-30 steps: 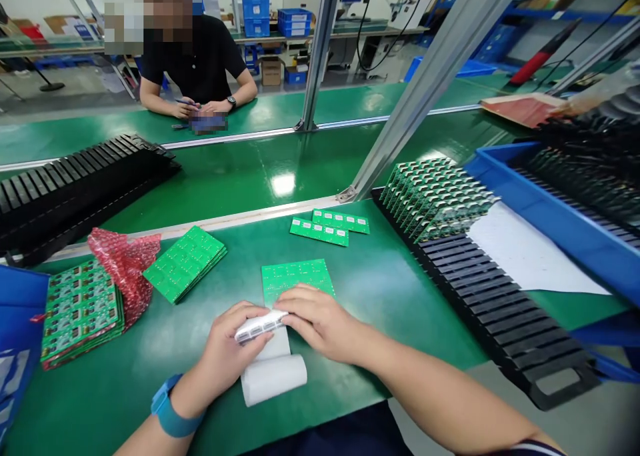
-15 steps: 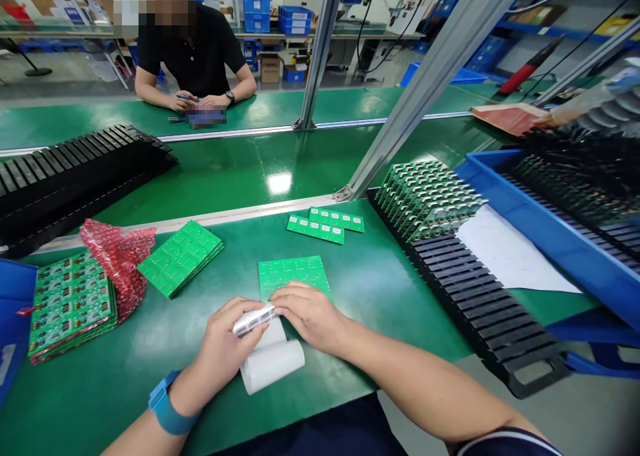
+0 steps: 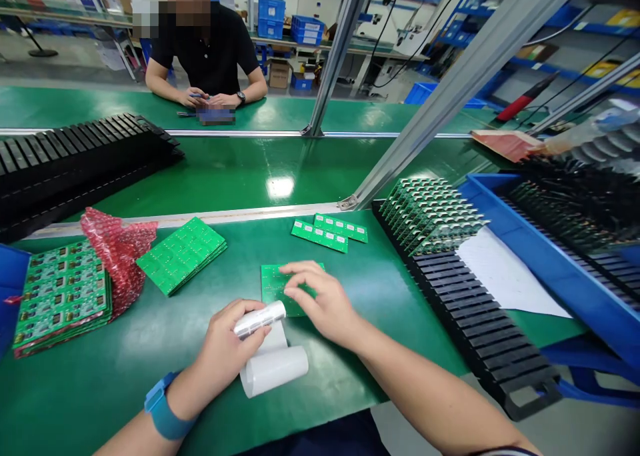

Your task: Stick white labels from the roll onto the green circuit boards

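My left hand (image 3: pixel 227 346) is closed round the upper curl of a white label roll (image 3: pixel 267 356) that lies on the green mat close to me. My right hand (image 3: pixel 323 301) rests over a green circuit board panel (image 3: pixel 274 284) just beyond the roll, fingertips pinched together on the board's surface; what they pinch is too small to make out. Two narrow green board strips (image 3: pixel 330 232) lie farther back.
A stack of green panels (image 3: pixel 183 255), red bubble wrap (image 3: pixel 117 249) and another board stack (image 3: pixel 60 299) lie at left. A black slotted rack (image 3: pixel 475 316) holding boards (image 3: pixel 433 213) runs along the right, beside a blue bin (image 3: pixel 550 256). A person in black sits across the belt (image 3: pixel 210 49).
My right hand has left the label roll and moved forward onto the green panel. My left hand stays on the roll.
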Demonstrator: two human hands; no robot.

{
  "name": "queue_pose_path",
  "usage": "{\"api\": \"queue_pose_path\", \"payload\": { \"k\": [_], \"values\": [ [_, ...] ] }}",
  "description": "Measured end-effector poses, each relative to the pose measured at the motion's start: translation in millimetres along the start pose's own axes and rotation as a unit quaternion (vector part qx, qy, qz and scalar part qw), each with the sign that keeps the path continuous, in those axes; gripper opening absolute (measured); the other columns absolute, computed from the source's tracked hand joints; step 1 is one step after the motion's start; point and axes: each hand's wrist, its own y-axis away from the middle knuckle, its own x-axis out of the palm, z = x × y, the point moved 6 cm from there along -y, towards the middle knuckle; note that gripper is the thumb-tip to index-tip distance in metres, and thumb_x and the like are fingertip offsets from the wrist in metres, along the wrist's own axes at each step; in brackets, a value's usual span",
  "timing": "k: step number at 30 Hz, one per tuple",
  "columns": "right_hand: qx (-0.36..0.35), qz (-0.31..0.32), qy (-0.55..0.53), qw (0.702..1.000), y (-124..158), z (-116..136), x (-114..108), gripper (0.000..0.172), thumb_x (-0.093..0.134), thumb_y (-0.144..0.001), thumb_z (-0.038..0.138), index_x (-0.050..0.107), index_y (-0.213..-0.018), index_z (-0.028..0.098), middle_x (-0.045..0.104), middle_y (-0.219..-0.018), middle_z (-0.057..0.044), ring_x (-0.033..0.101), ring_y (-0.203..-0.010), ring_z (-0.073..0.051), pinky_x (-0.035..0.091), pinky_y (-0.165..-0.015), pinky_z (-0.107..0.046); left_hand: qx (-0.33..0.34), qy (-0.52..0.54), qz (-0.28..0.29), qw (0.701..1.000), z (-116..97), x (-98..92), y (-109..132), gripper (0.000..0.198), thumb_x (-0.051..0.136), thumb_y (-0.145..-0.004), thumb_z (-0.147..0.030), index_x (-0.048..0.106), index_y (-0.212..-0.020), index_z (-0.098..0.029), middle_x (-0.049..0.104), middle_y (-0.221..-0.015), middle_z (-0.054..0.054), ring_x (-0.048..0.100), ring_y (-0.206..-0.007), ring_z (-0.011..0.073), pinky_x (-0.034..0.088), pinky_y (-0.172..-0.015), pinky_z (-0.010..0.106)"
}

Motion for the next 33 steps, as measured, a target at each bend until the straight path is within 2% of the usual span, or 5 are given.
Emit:
{"api": "queue_pose_path", "payload": {
  "k": [3,6,12,22,33],
  "values": [
    [0.097,0.027,-0.001,0.995,-29.2,-27.7,2.8,0.012,0.065,-0.092,0.014,0.068,-0.082,0.02,0.072,-0.119,-0.01,0.064,-0.117,-0.025,0.047,-0.106,-0.047,0.136,-0.026,0.009,0.99,-12.2,3.2,3.3,0.02,0.07,-0.088,-0.016,0.071,-0.107,-0.022,0.077,-0.094,0.007,0.072,-0.088,0.0222,0.06,-0.078,0.034],
    [0.153,0.075,-0.002,0.985,-49.3,-50.3,18.1,0.015,0.068,-0.087,0.009,0.068,-0.076,0.018,0.073,-0.109,-0.009,0.066,-0.11,-0.023,0.046,-0.104,-0.045,0.19,-0.037,0.026,0.981,-13.2,8.3,7.0,0.027,0.069,-0.09,-0.011,0.069,-0.114,-0.021,0.077,-0.104,0.01,0.071,-0.105,0.0256,0.061,-0.089,0.039],
    [0.15,0.104,-0.004,0.983,-52.1,-58.3,37.0,0.014,0.069,-0.088,0.011,0.068,-0.077,0.019,0.071,-0.101,-0.005,0.064,-0.103,-0.021,0.044,-0.1,-0.041,0.153,-0.032,0.059,0.986,-2.1,15.5,8.4,0.03,0.069,-0.088,-0.008,0.068,-0.114,-0.022,0.077,-0.106,0.008,0.069,-0.115,0.027,0.061,-0.094,0.041],
    [0.138,0.134,0.055,0.98,-51.2,-54.9,40.3,0.016,0.069,-0.089,0.007,0.067,-0.078,0.019,0.071,-0.098,-0.004,0.061,-0.1,-0.022,0.042,-0.095,-0.042,0.138,-0.023,0.072,0.988,-1.7,17.4,7.2,0.029,0.067,-0.089,-0.01,0.067,-0.115,-0.024,0.077,-0.103,0.007,0.068,-0.116,0.0283,0.061,-0.094,0.044],
    [0.116,0.131,0.115,0.978,-48.6,-51.1,45.5,0.013,0.069,-0.09,0.009,0.067,-0.082,0.019,0.07,-0.099,-0.005,0.059,-0.097,-0.023,0.039,-0.089,-0.04,0.142,-0.036,0.08,0.986,-0.4,18.5,8.2,0.03,0.068,-0.089,-0.01,0.066,-0.116,-0.023,0.076,-0.105,0.007,0.066,-0.117,0.0286,0.06,-0.096,0.044]
  ]
}}
